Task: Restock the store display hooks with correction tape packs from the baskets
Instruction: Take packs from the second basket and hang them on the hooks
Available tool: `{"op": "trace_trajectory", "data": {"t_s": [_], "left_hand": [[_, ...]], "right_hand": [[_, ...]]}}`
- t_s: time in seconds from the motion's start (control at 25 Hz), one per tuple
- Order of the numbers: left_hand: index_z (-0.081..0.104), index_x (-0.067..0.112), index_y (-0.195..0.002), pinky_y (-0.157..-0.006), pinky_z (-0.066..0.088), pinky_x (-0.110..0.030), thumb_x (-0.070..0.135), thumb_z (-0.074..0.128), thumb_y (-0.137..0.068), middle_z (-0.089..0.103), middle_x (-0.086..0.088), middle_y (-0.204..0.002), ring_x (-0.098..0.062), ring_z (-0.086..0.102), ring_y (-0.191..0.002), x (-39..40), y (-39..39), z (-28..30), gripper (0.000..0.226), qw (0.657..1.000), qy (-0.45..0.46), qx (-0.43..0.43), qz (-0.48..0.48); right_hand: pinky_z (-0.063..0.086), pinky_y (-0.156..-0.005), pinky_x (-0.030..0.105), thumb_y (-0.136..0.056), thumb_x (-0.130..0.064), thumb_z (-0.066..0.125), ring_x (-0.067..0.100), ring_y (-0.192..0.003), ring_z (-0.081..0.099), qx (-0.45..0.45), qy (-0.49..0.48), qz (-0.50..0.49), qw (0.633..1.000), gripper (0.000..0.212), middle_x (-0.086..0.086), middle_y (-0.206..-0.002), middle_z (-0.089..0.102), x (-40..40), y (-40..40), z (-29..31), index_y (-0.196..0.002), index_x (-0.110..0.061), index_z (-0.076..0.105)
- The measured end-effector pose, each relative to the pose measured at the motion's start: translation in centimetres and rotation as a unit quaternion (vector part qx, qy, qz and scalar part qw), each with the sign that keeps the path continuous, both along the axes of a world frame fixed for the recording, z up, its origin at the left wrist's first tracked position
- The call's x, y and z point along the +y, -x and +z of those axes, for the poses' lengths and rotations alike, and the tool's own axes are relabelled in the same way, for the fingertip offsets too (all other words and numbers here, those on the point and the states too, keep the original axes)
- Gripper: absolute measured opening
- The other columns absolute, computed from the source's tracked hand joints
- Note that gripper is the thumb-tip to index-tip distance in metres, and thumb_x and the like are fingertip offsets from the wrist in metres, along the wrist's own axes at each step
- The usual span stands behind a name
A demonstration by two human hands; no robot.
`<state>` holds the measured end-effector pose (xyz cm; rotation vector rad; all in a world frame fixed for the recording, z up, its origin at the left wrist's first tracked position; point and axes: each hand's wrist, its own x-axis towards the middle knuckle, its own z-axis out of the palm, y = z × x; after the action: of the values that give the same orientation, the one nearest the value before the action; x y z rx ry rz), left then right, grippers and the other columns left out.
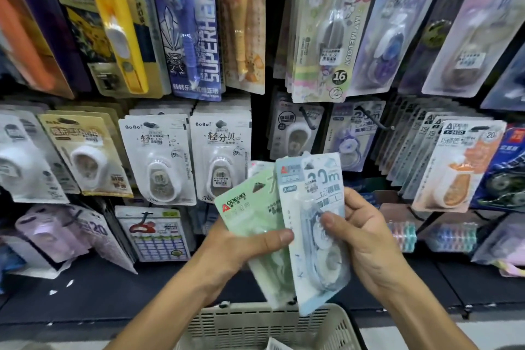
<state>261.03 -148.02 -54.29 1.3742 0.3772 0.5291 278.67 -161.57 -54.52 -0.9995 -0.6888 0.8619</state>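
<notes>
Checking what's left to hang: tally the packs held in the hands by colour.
Green pack, in the left hand: 1
Light blue pack, in the right hand: 1
Partly hidden pack behind them, colour unclear: 1
Total: 3

Colourful tape rolls point(404, 236), perhaps washi, lower right.

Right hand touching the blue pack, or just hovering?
Touching. Head view: the right hand pinches the blue pack, thumb pressed on its blister front, fingers behind its edge.
</notes>
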Motion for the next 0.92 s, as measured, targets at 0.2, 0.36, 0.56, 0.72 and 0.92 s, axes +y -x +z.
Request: {"op": "trace_trajectory", "data": {"t_s": [0.2,0.36,0.56,0.72,0.92], "left_hand": [[0.076,0.016,-0.107,-0.069,0.062,-0.030,0.023,0.096,-0.043,0.080,-0.012,-0.103,-0.029,0.078,-0.091,0.3,-0.8,0.6,0.067,0.996,0.054,-0.032,0.060],[0.079,0.028,-0.094,-0.065,0.062,-0.032,0.036,0.103,-0.030,0.080,-0.010,-0.101,-0.029,0.079,-0.086,1.2,-0.3,1.9,0.069,0.990,0.052,-0.069,0.112],[0.079,0.030,-0.095,-0.066,0.062,-0.032,0.046,0.104,-0.025,0.080,-0.009,-0.102,-0.030,0.079,-0.088,0.7,-1.7,2.9,0.077,0.991,0.037,-0.087,0.099],[0.078,0.037,-0.091,-0.064,0.062,-0.029,0.035,0.098,-0.036,0.081,-0.003,-0.099,-0.025,0.079,-0.086,-0.9,-3.5,3.1,0.059,0.989,0.023,-0.091,0.115],[0.077,0.040,-0.090,-0.062,0.061,-0.026,0.030,0.093,-0.045,0.081,-0.001,-0.099,-0.021,0.079,-0.086,-1.0,-4.4,4.1,0.049,0.982,0.017,-0.129,0.140]], "right_hand": [[0.062,-0.067,0.042,-0.069,-0.027,0.089,0.032,-0.091,0.076,0.041,-0.017,-0.136,0.990,0.037,0.017,-0.109,0.076,1.1,0.4,1.5,-0.100,-0.019,0.070],[0.061,-0.063,0.029,-0.072,-0.029,0.081,0.021,-0.089,0.077,-0.036,0.007,-0.297,0.954,0.041,0.005,-0.107,0.078,-0.7,-3.9,4.4,-0.109,-0.020,0.066],[0.058,-0.077,0.042,-0.077,-0.039,0.084,0.021,-0.091,0.073,-0.170,0.159,-0.371,0.899,0.045,0.002,-0.100,0.075,-0.8,-7.2,5.4,-0.105,-0.027,0.051],[0.044,-0.086,0.029,-0.087,-0.065,0.059,0.008,-0.107,0.053,-0.454,0.227,-0.380,0.774,0.039,-0.007,-0.117,0.050,-1.5,-5.6,5.8,-0.103,-0.030,0.059],[0.046,-0.085,0.013,-0.072,-0.074,0.064,0.002,-0.108,0.059,-0.414,0.152,-0.211,0.873,0.044,-0.020,-0.116,0.057,-1.1,-1.0,5.1,-0.100,-0.039,0.065]]}}
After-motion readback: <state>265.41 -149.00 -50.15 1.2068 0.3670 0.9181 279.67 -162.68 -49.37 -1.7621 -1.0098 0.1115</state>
